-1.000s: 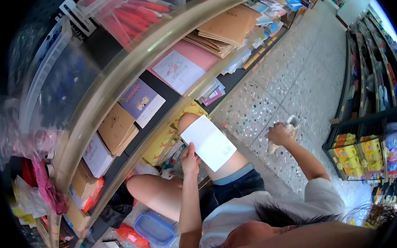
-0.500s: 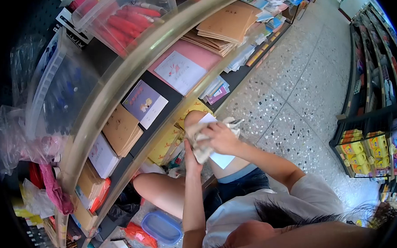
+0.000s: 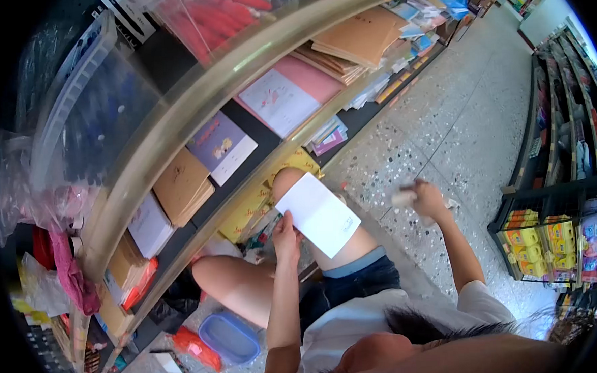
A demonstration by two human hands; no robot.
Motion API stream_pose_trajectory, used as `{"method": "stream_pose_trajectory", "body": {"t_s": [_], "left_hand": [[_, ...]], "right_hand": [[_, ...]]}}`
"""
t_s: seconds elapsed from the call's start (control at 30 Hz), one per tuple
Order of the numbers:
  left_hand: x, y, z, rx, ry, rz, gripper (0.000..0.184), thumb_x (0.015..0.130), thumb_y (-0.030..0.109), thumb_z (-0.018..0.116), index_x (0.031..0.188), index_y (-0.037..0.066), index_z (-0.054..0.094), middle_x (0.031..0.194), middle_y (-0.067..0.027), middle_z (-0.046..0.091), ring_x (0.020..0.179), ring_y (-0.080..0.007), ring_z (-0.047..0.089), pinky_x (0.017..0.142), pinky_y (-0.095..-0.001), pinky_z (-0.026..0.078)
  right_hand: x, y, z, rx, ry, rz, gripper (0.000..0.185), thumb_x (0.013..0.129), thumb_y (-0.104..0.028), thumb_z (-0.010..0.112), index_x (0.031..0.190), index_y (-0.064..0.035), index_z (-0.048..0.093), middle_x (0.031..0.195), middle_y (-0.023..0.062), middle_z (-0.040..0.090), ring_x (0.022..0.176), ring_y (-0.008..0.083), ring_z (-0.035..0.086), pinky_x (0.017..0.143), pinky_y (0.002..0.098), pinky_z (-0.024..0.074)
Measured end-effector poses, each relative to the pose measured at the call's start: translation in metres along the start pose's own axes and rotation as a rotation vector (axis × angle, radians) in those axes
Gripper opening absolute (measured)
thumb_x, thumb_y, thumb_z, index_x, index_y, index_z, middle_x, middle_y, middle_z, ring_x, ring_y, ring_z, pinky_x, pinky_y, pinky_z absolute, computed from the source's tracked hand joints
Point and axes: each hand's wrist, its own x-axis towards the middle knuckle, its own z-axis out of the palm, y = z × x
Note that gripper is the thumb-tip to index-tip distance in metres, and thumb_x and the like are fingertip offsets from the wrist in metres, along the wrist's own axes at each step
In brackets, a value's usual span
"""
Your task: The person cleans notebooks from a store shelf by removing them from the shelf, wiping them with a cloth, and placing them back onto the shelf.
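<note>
A white notebook (image 3: 320, 214) lies over my raised knee, its pale face up with small print near one corner. My left hand (image 3: 286, 238) grips its left edge, thumb on top. Out to the right, above the speckled floor, my right hand (image 3: 427, 200) is closed around a crumpled whitish cloth (image 3: 403, 198); both are somewhat blurred. On the shelf ahead lie a purple-covered notebook (image 3: 218, 140), a notebook with a pink drawing (image 3: 277, 101) and brown kraft-covered notebooks (image 3: 180, 182).
Clear bins of pens (image 3: 99, 109) stand on the upper shelf behind a curved rail (image 3: 192, 91). A blue plastic basin (image 3: 231, 337) and an orange bag (image 3: 195, 347) sit on the floor at lower left. Across the aisle is a rack with yellow bottles (image 3: 523, 242).
My right hand has moved off the notebook to the right, taking the cloth with it. The notebook's face is now uncovered, with my left hand at its edge.
</note>
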Motion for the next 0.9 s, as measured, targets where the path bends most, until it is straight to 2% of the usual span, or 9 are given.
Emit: {"method": "stream_pose_trajectory", "body": {"t_s": [0.03, 0.13, 0.23, 0.33, 0.4, 0.5, 0.67, 0.8, 0.9], "left_hand": [[-0.005, 0.007, 0.006, 0.003, -0.002, 0.031, 0.025, 0.095, 0.028, 0.053, 0.094, 0.004, 0.06, 0.088, -0.0042, 0.065, 0.071, -0.0138, 0.065, 0.057, -0.0266, 0.054], [-0.038, 0.033, 0.049, 0.109, -0.022, 0.202, 0.029, 0.096, 0.028, 0.052, 0.095, 0.001, 0.062, 0.083, -0.0036, 0.064, 0.067, -0.0111, 0.062, 0.056, -0.0247, 0.051], [-0.057, 0.054, 0.075, 0.51, -0.07, 0.476, 0.03, 0.094, 0.025, 0.054, 0.085, -0.002, 0.064, 0.069, -0.005, 0.064, 0.06, -0.0117, 0.06, 0.052, -0.0261, 0.046], [-0.076, 0.074, 0.108, 0.894, 0.013, 0.817, 0.025, 0.091, 0.022, 0.055, 0.08, 0.001, 0.062, 0.068, -0.0068, 0.063, 0.055, -0.0174, 0.059, 0.05, -0.0336, 0.046], [-0.079, 0.082, 0.12, 1.143, 0.082, 1.039, 0.023, 0.088, 0.022, 0.058, 0.077, 0.002, 0.06, 0.068, -0.0113, 0.063, 0.053, -0.0256, 0.061, 0.051, -0.038, 0.048], [-0.08, 0.081, 0.127, 1.309, 0.203, 1.02, 0.024, 0.084, 0.025, 0.06, 0.074, 0.004, 0.058, 0.067, -0.0156, 0.061, 0.056, -0.0346, 0.061, 0.053, -0.0427, 0.05], [-0.078, 0.078, 0.085, 1.408, 0.085, 0.83, 0.025, 0.084, 0.018, 0.057, 0.1, -0.001, 0.062, 0.093, -0.02, 0.062, 0.087, -0.0355, 0.062, 0.075, -0.0432, 0.051], [-0.103, 0.087, 0.028, 1.254, -0.044, 0.911, 0.035, 0.077, 0.002, 0.058, 0.111, -0.006, 0.058, 0.107, -0.0211, 0.058, 0.1, -0.0363, 0.056, 0.089, -0.0423, 0.045], [-0.141, 0.105, -0.015, 1.207, 0.099, 1.041, 0.036, 0.078, 0.002, 0.057, 0.113, -0.005, 0.057, 0.111, -0.0216, 0.058, 0.103, -0.0365, 0.056, 0.09, -0.0421, 0.045]], "right_hand": [[0.003, -0.011, -0.002, 0.232, 0.176, 0.051, 0.035, 0.068, -0.003, 0.058, 0.101, -0.0061, 0.067, 0.107, 0.0142, 0.064, 0.089, 0.0333, 0.064, 0.077, 0.0408, 0.0508], [0.022, -0.072, -0.003, 1.009, 0.26, 0.024, 0.04, 0.067, 0.005, 0.058, 0.106, -0.0012, 0.063, 0.104, 0.0133, 0.064, 0.089, 0.0286, 0.064, 0.079, 0.0394, 0.0518], [0.037, -0.146, -0.03, 1.734, -0.042, 0.397, 0.042, 0.069, 0.009, 0.058, 0.11, 0.0017, 0.059, 0.104, 0.0138, 0.063, 0.094, 0.023, 0.063, 0.08, 0.0357, 0.052], [0.051, -0.188, -0.032, 1.886, -0.058, 0.359, 0.035, 0.075, 0.003, 0.058, 0.11, 0.0059, 0.057, 0.103, 0.0173, 0.063, 0.093, 0.0232, 0.064, 0.08, 0.0357, 0.0525], [0.065, -0.192, -0.004, 2.098, -0.272, 0.402, 0.034, 0.075, -0.001, 0.059, 0.108, 0.0065, 0.058, 0.102, 0.0185, 0.064, 0.091, 0.0254, 0.065, 0.079, 0.037, 0.0532], [0.082, -0.202, 0.041, 2.323, -0.606, 0.427, 0.034, 0.075, -0.004, 0.058, 0.107, 0.0067, 0.058, 0.101, 0.0191, 0.064, 0.089, 0.0268, 0.065, 0.079, 0.038, 0.0536], [0.087, -0.244, 0.093, 2.415, -1.019, 0.395, 0.034, 0.076, -0.006, 0.057, 0.108, 0.0062, 0.058, 0.101, 0.0191, 0.064, 0.089, 0.0275, 0.065, 0.079, 0.0387, 0.0538], [0.085, -0.285, 0.124, 2.41, -1.216, 0.389, 0.034, 0.077, -0.008, 0.057, 0.108, 0.0058, 0.058, 0.101, 0.0191, 0.065, 0.088, 0.0281, 0.065, 0.079, 0.0393, 0.054], [0.083, -0.311, 0.136, 2.393, -1.329, 0.384, 0.034, 0.078, -0.009, 0.056, 0.109, 0.0056, 0.058, 0.1, 0.0191, 0.065, 0.088, 0.0285, 0.065, 0.079, 0.0398, 0.0542]]}}
